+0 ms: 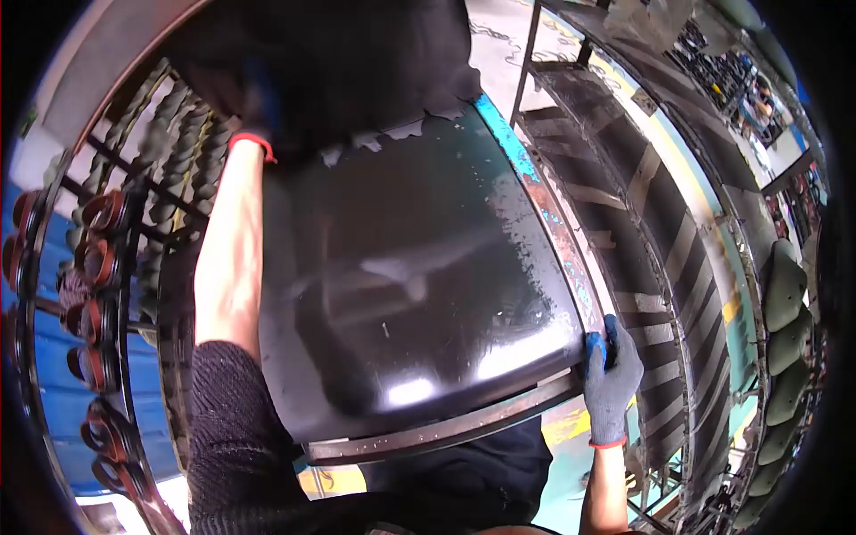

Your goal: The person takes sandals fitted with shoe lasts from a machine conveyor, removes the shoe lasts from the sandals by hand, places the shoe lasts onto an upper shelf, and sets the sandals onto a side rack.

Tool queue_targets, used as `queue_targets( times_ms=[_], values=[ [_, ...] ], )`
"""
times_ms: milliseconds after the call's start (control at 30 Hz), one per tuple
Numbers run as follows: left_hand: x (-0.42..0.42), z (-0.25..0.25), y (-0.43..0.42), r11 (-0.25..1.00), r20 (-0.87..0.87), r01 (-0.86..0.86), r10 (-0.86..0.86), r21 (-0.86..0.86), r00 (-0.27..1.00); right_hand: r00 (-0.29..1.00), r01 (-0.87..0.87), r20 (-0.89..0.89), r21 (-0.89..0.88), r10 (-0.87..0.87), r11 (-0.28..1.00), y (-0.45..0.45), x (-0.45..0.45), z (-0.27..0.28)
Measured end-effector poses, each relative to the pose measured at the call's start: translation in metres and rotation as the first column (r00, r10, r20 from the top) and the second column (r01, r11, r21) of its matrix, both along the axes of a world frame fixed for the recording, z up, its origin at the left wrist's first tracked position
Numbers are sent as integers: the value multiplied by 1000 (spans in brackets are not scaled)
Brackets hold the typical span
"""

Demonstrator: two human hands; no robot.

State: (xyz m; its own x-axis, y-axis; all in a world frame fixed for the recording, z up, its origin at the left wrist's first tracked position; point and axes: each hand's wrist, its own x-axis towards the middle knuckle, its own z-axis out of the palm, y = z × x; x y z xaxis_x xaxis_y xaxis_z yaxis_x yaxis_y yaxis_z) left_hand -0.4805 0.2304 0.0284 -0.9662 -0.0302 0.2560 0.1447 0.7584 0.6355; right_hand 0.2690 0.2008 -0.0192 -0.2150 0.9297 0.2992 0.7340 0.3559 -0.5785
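A smooth black panel with a glossy, rounded near edge [401,294] lies in front of me. A matte black sheet [374,62] with a ragged near edge covers its far end. My left hand [259,102], in a dark glove with a red cuff, reaches to the sheet's left side. Its fingers are lost in shadow, so its grip is unclear. At the panel's near right corner is my right hand [613,383], in a grey glove with blue fingertips. Its thumb and fingers are closed on the worn metal side rail [571,259], whose turquoise paint is chipped.
Left stands a rack [129,294] with several brown-and-black sandal-like pieces, before a blue surface [67,428]. On the right, a long rack [624,223] carries dark slanted strips. Grey-green curved pieces [785,285] line the far right. A person [761,102] is in the distance.
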Motion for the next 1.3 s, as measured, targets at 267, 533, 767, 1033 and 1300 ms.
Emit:
queue_targets(
  times_ms=[267,533,767,1033,1300],
  values=[
    [69,28,181,750,-315,596,-662,-288,680,984,54,-162,-93,-68,994,2,-1,-5],
    [178,-33,62,536,120,735,-769,-414,628,989,34,-135,-170,-58,985,5,6,0],
    [277,43,-193,-10,390,957,-915,-289,108,908,-397,-103,101,406,912,-13,-75,42],
    [409,13,-324,355,-225,781,-823,513,522,296,-931,-716,-68,632,358,-98,-123,47],
    [455,30,-258,-69,-175,233,-862,970,476,216,-948,-969,-180,-118,-261,-147,-28,5]
  ],
)
